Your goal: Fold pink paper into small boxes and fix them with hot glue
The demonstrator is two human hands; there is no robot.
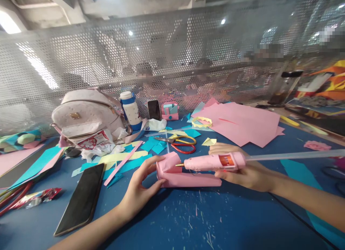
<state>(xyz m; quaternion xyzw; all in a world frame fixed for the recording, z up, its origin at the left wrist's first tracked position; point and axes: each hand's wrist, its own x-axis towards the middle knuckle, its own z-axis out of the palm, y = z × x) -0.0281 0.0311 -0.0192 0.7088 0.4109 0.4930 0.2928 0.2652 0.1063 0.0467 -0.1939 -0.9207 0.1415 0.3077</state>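
My right hand (244, 171) is wrapped round a pink glue gun (212, 162) with a clear glue stick (293, 155) sticking out behind it. The gun's brass nozzle points left at a folded pink paper piece (179, 176) lying on the blue table (188, 217). My left hand (141, 187) pinches the left end of that pink paper between thumb and fingers. The nozzle tip sits at the paper's raised fold.
A black phone (81, 199) lies at the front left. Scissors (180, 144) with yellow and red handles, blue, yellow and pink paper strips, large pink sheets (242, 122), a white backpack (86, 115) and a bottle (130, 109) lie behind. People sit beyond the perforated screen (107, 55).
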